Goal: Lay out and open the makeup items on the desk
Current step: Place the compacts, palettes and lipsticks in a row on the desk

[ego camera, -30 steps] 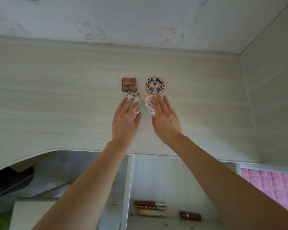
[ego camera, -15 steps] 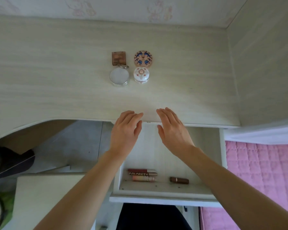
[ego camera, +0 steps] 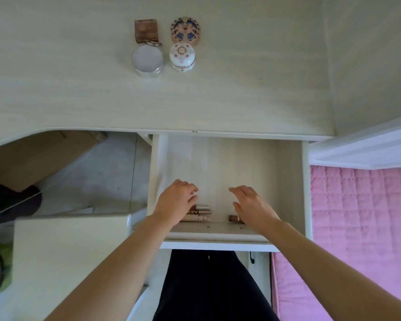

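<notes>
Left hand (ego camera: 176,200) over the stacked brown-and-gold lip tubes (ego camera: 200,213), right hand (ego camera: 252,205) over the small brown lipstick (ego camera: 235,218); fingers loosely curled, nothing gripped. Poised in the pale wooden drawer (ego camera: 289,181), likely to collect them. Beyond both hands on the desk (ego camera: 56,77): four compacts already laid out, unopened.

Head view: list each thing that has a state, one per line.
drawer: pulled open
silver round compact: lid shut
white domed jar: lid on
patterned round compact: shut
brown square palette: shut
lip tubes: capped, in drawer
left hand: above tubes, empty
right hand: empty
</notes>
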A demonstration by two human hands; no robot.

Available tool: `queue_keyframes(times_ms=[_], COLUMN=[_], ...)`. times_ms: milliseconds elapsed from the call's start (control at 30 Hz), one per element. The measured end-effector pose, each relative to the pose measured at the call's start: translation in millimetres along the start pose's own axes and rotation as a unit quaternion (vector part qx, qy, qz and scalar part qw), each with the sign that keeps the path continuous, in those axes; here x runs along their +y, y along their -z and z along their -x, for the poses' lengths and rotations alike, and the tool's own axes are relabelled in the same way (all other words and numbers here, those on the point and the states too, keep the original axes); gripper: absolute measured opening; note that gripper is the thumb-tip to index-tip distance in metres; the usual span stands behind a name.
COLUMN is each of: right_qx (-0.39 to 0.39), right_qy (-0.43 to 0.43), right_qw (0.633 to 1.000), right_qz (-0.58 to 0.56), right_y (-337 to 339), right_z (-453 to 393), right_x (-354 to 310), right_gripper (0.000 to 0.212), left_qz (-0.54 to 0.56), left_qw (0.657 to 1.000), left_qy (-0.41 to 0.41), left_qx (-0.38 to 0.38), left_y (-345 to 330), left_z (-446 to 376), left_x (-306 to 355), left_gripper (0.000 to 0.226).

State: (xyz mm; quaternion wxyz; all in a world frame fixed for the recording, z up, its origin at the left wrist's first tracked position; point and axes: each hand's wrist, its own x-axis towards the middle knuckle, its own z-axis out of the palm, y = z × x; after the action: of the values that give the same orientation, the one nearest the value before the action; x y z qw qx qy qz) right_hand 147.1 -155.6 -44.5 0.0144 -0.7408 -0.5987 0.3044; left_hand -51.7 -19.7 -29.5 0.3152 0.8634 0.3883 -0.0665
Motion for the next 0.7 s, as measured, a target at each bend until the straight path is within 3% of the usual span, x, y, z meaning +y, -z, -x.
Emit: queue_keyframes(times_ms=[233,500,700], right_qx=[-0.135,-0.219,-0.215], right_qy=[-0.08,-0.103,-0.119], right_qw=[0.988,0.97,0.969], right_qz=[-0.001,-0.019,-0.038], right_y=[-21,-38,-44], right_z=[-9,-13,-11], right_x=[19,30,31], right_gripper=[0.041,0.031,0.023], left_qz=[-0.023,-0.073,-0.094], left_qw=[0.989,0.981,0.979], left_qy=[0.059,0.052,0.041], left_qx=[-0.135,-0.173,-0.179], left_y=[-37,-63,-67], left_z=[-18,-24,-24], left_x=[-25,-37,-38], left_gripper=[0.028,0.017,0.014])
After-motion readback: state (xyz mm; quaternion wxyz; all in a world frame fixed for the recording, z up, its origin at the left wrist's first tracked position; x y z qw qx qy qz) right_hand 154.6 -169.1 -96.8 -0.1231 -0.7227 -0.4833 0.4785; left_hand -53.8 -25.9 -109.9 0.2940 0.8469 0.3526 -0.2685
